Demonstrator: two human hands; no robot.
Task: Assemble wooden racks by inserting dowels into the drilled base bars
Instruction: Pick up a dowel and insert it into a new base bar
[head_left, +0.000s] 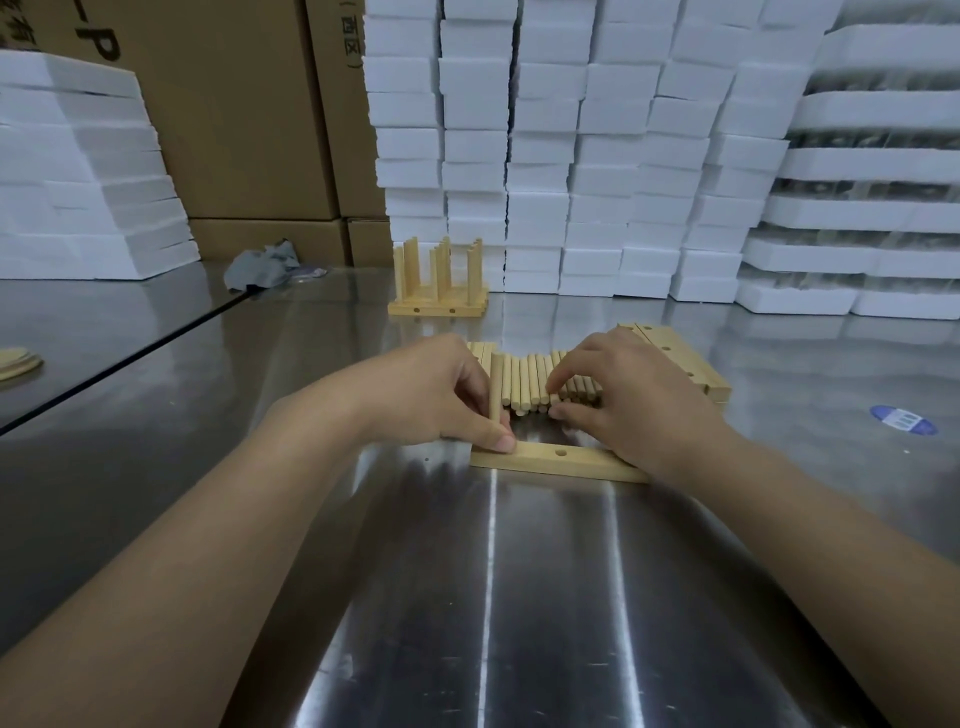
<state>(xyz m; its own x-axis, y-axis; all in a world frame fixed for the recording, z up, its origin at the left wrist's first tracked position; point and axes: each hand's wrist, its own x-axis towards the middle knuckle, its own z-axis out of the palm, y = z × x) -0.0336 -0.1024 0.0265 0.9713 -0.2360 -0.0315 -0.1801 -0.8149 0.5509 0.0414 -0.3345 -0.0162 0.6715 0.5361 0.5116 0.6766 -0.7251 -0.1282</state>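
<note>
On the shiny metal table (519, 597) a drilled wooden bar (556, 463) lies crosswise near the person, with one open hole (561, 453) showing on its top. The left hand (441, 400) grips a single dowel (496, 384) between curled fingers and thumb, holding it upright at the bar's left end. Just beyond the bar lies a row of loose dowels (530, 382). The right hand (623, 395) reaches over them with bent fingers on top and the thumb at their near ends; I cannot tell whether it has one pinched. More bars (675, 358) lie to the right of the row. Farther off stands a finished rack (439, 291), in front of stacked white foam blocks (571, 156) and cardboard boxes (234, 130).
</note>
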